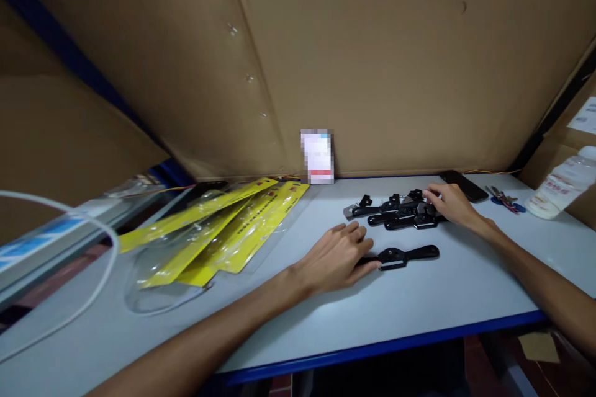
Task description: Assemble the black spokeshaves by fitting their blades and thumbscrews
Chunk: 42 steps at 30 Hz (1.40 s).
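- A person's left hand (336,255) lies palm down on a pale table (419,316), fingers loosely spread, their tips resting on one end of a single black tool (404,255) that lies flat and apart from the others.
- The hand presses or touches the tool rather than wrapping it; whether the fingers pinch it cannot be told from this angle.
- The right hand (451,203) reaches farther back, palm down, fingers curled lightly over the right end of a pile (395,211) of similar black tools; it touches the heap, but a firm grip cannot be made out.
- The pile sits just behind the single tool, between it and the cardboard wall (372,62) that backs the table.
- To the left lie several clear packs (218,229) with yellow cards, overlapping in a fan, well apart from both hands.
- A small card (317,156), its print blurred, leans upright against the cardboard at the table's back edge.
- Behind the right hand rests a dark phone (464,185); beside it, keys (505,198) lie near a white bottle (563,186) on its side at the far right.
- A white cable (93,285) loops over the table's left end.
- A blue strip edges the table front.
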### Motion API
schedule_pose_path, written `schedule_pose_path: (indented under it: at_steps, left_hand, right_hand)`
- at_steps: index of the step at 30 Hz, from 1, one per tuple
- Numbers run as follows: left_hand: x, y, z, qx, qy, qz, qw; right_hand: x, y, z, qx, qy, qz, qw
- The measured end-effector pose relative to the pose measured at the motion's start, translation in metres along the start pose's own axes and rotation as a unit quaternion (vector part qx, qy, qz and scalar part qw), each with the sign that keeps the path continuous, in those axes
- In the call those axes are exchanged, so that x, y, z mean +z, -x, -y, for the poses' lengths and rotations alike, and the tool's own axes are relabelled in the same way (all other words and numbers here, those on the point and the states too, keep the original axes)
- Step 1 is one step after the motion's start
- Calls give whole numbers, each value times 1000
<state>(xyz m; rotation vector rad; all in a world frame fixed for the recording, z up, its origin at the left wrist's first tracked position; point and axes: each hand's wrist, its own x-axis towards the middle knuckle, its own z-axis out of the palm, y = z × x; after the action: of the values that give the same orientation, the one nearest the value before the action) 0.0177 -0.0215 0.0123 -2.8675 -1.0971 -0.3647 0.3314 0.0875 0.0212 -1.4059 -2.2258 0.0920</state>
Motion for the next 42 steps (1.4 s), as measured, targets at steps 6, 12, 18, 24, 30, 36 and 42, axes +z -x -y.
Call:
schedule_pose_path:
  at_steps: [6,12,18,24,30,36,42]
  left_hand:
    - [-19,-26,79,-284,-22,-312,906]
    - [-39,-73,142,-539,23,-279,795]
    - [-25,-103,149,-563,23,-307,767]
    - [-21,-109,149,-572,13,-310,760]
    - [-23,-112,144,-575,22,-316,754]
    - [-22,-111,142,-564,40,-321,760]
    - [-39,-91,129,-505,25,-326,799]
  right_hand:
    - [-8,4,4,-17,3,6,1000]
    - [-6,16,13,-99,51,15,994]
    - [6,29,48,-137,33,38,989]
    - [25,43,86,-238,14,179,954]
    - [30,50,92,-248,-26,238,939]
    - [33,50,90,-252,-34,223,941]
    - [33,50,90,-252,-38,214,943]
